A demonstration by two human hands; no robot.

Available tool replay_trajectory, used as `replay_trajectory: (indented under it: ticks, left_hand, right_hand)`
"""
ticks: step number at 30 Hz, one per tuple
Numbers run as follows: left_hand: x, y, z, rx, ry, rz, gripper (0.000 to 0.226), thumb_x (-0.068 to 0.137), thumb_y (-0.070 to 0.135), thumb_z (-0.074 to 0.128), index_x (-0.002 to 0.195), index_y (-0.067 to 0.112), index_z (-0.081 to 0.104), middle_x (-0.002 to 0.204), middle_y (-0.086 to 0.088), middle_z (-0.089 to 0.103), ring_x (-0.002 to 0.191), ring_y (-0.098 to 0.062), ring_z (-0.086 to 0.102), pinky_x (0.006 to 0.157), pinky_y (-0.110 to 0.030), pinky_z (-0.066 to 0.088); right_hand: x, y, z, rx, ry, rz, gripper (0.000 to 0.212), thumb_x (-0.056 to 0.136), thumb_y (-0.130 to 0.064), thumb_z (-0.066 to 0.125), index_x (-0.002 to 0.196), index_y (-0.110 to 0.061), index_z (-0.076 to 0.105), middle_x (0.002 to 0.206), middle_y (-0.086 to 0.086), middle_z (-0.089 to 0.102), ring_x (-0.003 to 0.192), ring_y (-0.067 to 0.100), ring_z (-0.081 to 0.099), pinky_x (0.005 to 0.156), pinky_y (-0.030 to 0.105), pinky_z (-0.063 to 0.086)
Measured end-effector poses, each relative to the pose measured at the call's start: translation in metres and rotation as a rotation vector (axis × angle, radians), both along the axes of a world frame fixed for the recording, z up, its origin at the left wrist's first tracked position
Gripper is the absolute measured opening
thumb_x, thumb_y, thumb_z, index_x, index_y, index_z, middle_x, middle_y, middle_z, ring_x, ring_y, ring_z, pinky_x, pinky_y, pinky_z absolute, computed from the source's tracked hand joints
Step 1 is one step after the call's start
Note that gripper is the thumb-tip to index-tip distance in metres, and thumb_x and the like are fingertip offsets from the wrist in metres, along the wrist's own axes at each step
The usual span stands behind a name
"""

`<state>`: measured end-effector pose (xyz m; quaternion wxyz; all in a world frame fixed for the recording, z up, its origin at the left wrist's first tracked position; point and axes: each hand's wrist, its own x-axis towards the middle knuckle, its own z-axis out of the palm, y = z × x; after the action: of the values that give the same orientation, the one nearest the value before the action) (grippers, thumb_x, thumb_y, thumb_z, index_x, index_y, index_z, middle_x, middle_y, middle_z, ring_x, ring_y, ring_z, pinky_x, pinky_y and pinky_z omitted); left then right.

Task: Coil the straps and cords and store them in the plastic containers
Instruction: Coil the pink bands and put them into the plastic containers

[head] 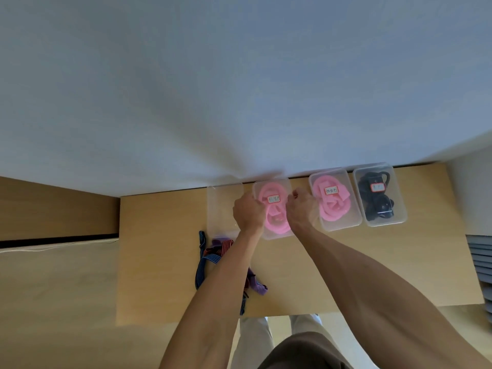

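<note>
Tabletop (165, 262), far edge: lidded container of pink cord (275, 225), left hand (249, 213) and right hand (300, 209) curled gripping its sides. Right: second pink container (335, 202), black-cord container (379, 194). Near left: loose striped straps (210, 259).

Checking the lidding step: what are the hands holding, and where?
Both hands, left and right, grip the container of pink cord by its left and right edges.
</note>
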<state>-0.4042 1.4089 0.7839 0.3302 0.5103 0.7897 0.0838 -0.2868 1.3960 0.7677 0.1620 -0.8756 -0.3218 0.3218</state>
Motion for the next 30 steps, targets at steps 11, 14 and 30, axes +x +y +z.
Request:
replay_trajectory:
  ticks: [11,14,30]
  left_hand:
    - [0.000,0.009,-0.007,0.026,-0.050,0.060,0.017,0.078,-0.007,0.054,0.076,0.010,0.052,0.062,0.001,0.049,0.058,-0.019,0.045,0.044,-0.022,0.027]
    - [0.000,0.012,-0.006,0.069,-0.054,-0.082,0.025,0.080,0.000,0.065,0.104,0.010,0.061,0.088,-0.006,0.068,0.077,-0.027,0.061,0.063,-0.037,0.052]
    - [-0.008,-0.009,-0.009,0.093,-0.025,-0.145,0.027,0.098,0.017,0.061,0.124,0.010,0.061,0.099,-0.006,0.071,0.088,-0.024,0.069,0.075,-0.038,0.060]
  right_hand:
    - [0.009,0.016,0.000,-0.050,-0.044,0.229,0.042,0.087,-0.005,0.056,0.125,-0.020,0.061,0.094,0.008,0.070,0.078,0.028,0.063,0.063,0.037,0.051]
    - [0.003,0.015,0.000,0.001,-0.134,0.385,0.063,0.089,0.002,0.052,0.146,-0.023,0.047,0.118,0.010,0.065,0.098,0.032,0.064,0.077,0.041,0.052]
    - [0.003,0.003,0.010,0.051,0.076,0.070,0.038,0.087,-0.002,0.050,0.122,-0.009,0.064,0.100,0.008,0.065,0.088,0.030,0.060,0.067,0.033,0.042]
